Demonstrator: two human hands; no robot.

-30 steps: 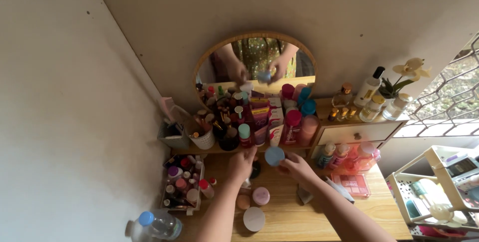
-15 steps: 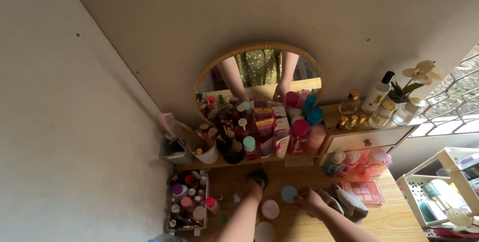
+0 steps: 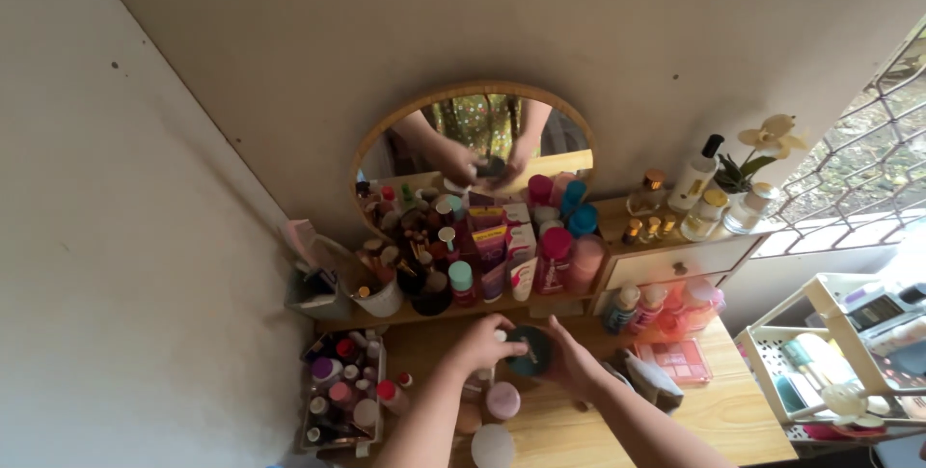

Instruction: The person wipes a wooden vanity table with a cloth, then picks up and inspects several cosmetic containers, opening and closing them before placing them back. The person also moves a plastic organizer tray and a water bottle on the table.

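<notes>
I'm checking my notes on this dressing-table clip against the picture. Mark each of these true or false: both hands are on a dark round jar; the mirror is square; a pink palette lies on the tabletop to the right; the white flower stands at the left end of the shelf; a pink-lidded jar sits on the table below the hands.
1. Both hands are on a dark round jar. True: the left hand and right hand meet at the dark round jar.
2. The mirror is square. False: the mirror is round, with a wooden rim.
3. A pink palette lies to the right. True: the pink palette lies flat on the table.
4. The white flower stands at the left end. False: the white flower is at the right, by the window.
5. A pink-lidded jar sits below the hands. True: the pink-lidded jar.
</notes>
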